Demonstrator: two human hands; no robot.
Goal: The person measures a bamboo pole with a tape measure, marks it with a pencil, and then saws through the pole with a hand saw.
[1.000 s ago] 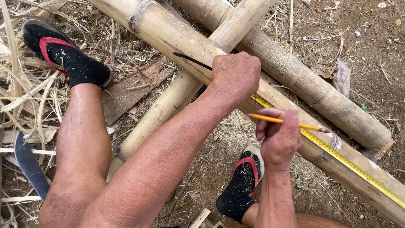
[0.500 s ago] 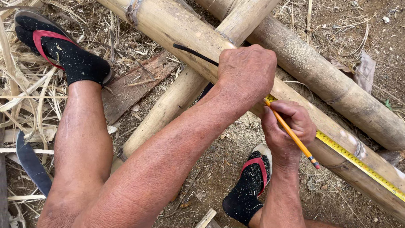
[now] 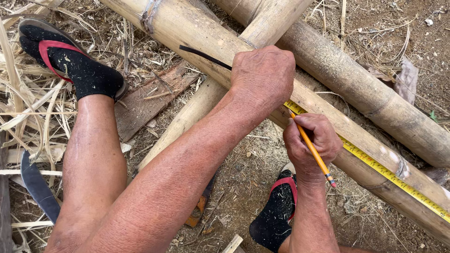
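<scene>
No packages, labels, signs or screens anywhere in view. Only printed marks: black graduations along a yellow tape measure (image 3: 375,164), stretched flat on a bamboo pole (image 3: 197,33) from beside the hands toward the lower right.

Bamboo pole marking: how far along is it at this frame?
Done: the yellow tape measure lies along the bamboo pole, pinned by the left hand. In hand: the right hand sets the pencil tip at the tape. Left: no mark or cut is visible.
</scene>
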